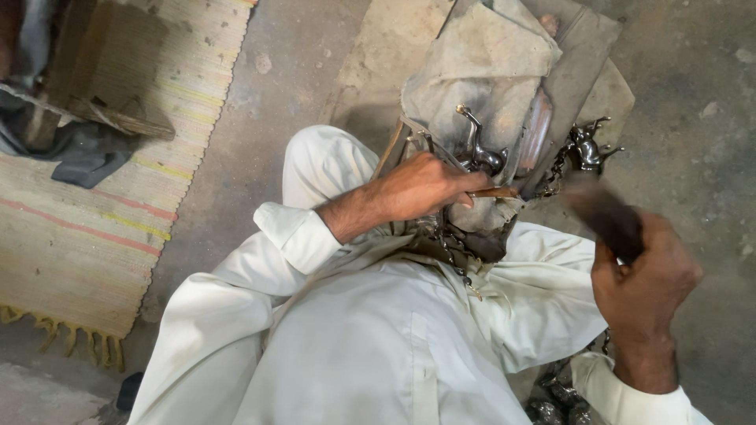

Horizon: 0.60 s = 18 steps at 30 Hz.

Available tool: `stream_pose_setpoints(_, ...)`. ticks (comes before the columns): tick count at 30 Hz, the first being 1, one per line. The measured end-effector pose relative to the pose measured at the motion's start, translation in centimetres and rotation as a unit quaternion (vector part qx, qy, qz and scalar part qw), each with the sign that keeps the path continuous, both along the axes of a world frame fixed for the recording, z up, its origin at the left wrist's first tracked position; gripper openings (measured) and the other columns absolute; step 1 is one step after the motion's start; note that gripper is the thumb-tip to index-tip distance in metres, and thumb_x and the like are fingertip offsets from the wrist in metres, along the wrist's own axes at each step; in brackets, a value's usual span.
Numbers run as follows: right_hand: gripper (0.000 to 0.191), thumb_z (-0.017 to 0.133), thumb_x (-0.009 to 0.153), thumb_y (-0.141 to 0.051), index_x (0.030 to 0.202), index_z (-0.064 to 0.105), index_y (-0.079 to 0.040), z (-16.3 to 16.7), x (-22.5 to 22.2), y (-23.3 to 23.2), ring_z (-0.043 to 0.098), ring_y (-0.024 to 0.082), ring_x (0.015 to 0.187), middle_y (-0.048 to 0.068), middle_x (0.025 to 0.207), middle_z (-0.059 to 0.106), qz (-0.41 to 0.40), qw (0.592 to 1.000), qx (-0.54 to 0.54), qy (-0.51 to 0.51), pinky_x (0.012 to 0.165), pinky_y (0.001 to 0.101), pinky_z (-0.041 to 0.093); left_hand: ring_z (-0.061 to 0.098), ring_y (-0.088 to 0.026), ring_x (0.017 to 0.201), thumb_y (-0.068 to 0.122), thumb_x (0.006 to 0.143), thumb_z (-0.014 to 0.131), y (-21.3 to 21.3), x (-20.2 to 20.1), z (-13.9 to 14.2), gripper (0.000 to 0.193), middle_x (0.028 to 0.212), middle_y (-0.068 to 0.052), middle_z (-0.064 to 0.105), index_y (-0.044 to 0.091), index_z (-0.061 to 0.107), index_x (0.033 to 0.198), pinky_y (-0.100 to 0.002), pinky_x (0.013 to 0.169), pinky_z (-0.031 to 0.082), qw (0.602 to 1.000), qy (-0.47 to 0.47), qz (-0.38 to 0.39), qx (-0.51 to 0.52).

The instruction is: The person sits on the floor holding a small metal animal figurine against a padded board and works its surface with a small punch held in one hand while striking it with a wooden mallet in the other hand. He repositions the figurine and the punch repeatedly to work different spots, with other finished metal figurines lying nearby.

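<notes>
My left hand (417, 189) grips a thin wooden-handled tool (494, 192), its tip pressed toward a dark metal figurine (480, 149) lying on a dusty cloth-covered block (480, 71). My right hand (642, 275) is raised at the right, closed around the dark handle of a mallet or hammer (606, 216), which is blurred. A second small metal horse figurine (587, 148) stands just right of the block. I sit on the floor in white clothes (370, 330), knees spread around the work.
A striped woven mat (87, 220) with a fringe lies at the left, with a wooden board (102, 71) and dark cloth (87, 153) on it. Several dark metal pieces (555, 393) sit by my right wrist. Bare concrete floor (701, 102) surrounds the block.
</notes>
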State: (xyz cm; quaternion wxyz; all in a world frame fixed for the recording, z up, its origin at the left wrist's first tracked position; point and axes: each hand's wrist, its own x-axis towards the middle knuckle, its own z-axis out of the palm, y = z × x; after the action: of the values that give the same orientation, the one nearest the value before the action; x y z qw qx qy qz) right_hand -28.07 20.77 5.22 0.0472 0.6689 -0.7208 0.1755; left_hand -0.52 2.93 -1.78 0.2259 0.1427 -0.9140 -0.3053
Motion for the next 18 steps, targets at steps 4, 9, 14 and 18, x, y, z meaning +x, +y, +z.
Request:
stream_pose_setpoints(4,0.043,0.078,0.084,-0.006,0.126,0.066,-0.005,-0.6,-0.4,0.1,0.069,0.037,0.090,0.016,0.103,0.072,0.028,0.997,0.055,0.052,0.081,0.0434,0.053,0.076,-0.028,0.082,0.013,0.092,0.078,0.2,0.9,-0.2,0.028,0.095,-0.011,0.077,0.008,0.063,0.116,-0.041,0.067,0.059,0.997,0.064,0.029,0.038)
stream_pose_setpoints(9,0.031,0.082,0.091,-0.017,0.114,0.066,-0.005,-5.8,-0.3,1.9,0.068,0.017,0.073,0.007,0.089,0.074,-0.056,0.950,0.127,-0.279,0.066,0.0333,0.054,0.080,-0.019,0.098,0.007,0.099,0.077,0.6,3.5,-2.2,0.025,0.115,-0.013,0.076,0.004,0.059,0.117,-0.031,0.082,0.069,0.928,0.265,0.168,0.199)
stream_pose_setpoints(14,0.038,0.080,0.077,-0.012,0.113,0.073,-0.002,-13.3,3.4,5.2,0.064,0.008,0.059,0.005,0.084,0.078,-0.020,0.786,0.244,-0.568,0.053,0.0262,0.053,0.080,-0.013,0.088,0.008,0.097,0.076,1.8,6.6,-3.7,0.027,0.101,-0.012,0.078,0.000,0.060,0.117,-0.027,0.072,0.068,0.876,0.202,0.273,0.343)
stream_pose_setpoints(18,0.019,0.080,0.087,-0.011,0.092,0.075,0.007,-15.6,7.5,6.8,0.059,0.012,0.054,0.012,0.074,0.076,-0.100,0.721,0.259,-0.635,0.049,0.0283,0.047,0.077,-0.011,0.077,0.007,0.093,0.075,2.6,6.6,-3.5,0.035,0.107,-0.011,0.077,0.000,0.061,0.123,-0.026,0.063,0.065,0.899,0.141,0.230,0.346)
